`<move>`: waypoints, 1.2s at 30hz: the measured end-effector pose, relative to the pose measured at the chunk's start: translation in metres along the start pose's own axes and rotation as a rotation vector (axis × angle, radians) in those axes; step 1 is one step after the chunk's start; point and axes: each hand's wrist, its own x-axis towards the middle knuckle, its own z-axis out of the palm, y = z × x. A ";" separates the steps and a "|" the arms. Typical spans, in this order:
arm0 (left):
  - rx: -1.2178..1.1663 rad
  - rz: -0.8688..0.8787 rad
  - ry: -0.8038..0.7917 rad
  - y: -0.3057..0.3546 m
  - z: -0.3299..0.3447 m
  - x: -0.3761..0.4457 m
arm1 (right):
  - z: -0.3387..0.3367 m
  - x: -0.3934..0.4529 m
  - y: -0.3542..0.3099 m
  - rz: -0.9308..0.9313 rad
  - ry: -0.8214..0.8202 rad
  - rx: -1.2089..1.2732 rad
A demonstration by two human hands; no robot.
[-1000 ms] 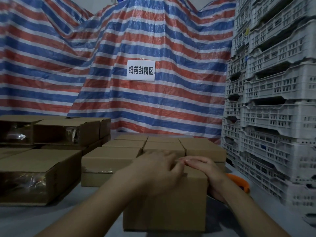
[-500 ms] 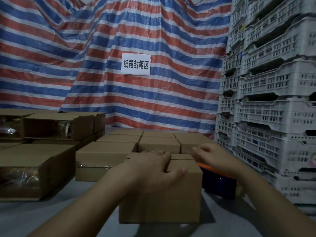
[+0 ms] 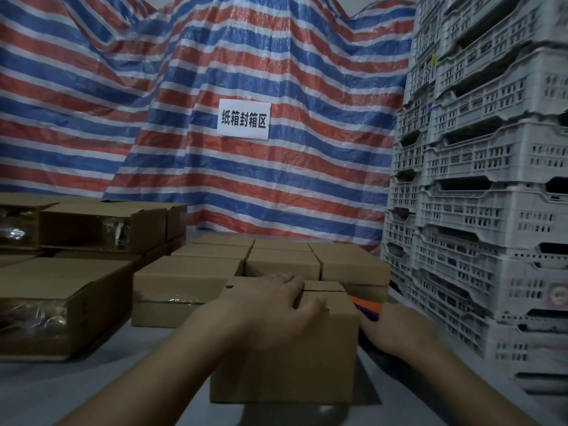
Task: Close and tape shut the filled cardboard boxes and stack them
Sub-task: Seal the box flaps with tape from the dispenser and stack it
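Left hand (image 3: 270, 305) still flat on the box (image 3: 285, 358), pinning flaps shut, grip wide; right hand (image 3: 396, 329) has left the lid for the tape gun (image 3: 367, 307) right of box, grip unclear; taping looks next.

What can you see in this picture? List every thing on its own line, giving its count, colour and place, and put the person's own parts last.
Near box: one, brown, front centre, flaps closed, no tape visible.
Closed boxes: at least six, brown, packed together behind it.
Open-ended boxes: several, brown, stacked at left, clear wrapping showing inside.
Tape dispenser: one, orange and dark blue, right of the near box, mostly hidden.
Crates: many, white, stacked at right.
Tarpaulin: one, red, blue and white stripes, behind.
Sign: one, white with black characters, on the tarpaulin.
Table: grey, beneath.
Left hand: presses the flaps.
Right hand: reaches at the dispenser; grip unclear.
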 end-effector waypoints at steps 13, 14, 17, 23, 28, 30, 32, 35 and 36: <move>-0.544 -0.054 0.080 -0.013 -0.022 -0.003 | -0.061 0.019 -0.009 0.144 0.185 0.661; -0.610 -0.070 0.089 -0.015 -0.022 -0.003 | -0.075 0.018 -0.015 0.140 0.189 0.769; -0.794 -0.115 0.143 -0.018 -0.021 -0.003 | -0.112 0.018 -0.035 0.121 0.160 1.087; -1.227 -0.218 0.280 -0.026 -0.018 0.003 | -0.156 0.000 -0.079 -0.224 -0.203 1.353; -1.547 -0.279 0.357 -0.031 -0.023 -0.001 | -0.153 -0.007 -0.105 -0.195 -0.429 1.160; -1.613 -0.295 0.369 -0.031 -0.023 -0.002 | -0.148 -0.008 -0.110 -0.230 -0.481 1.094; -1.619 -0.305 0.368 -0.032 -0.024 -0.002 | -0.147 -0.007 -0.115 -0.275 -0.454 1.020; -1.630 -0.321 0.389 -0.031 -0.025 -0.004 | -0.149 -0.006 -0.123 -0.296 -0.437 0.915; -1.637 -0.322 0.392 -0.030 -0.025 -0.005 | -0.149 -0.006 -0.124 -0.300 -0.440 0.888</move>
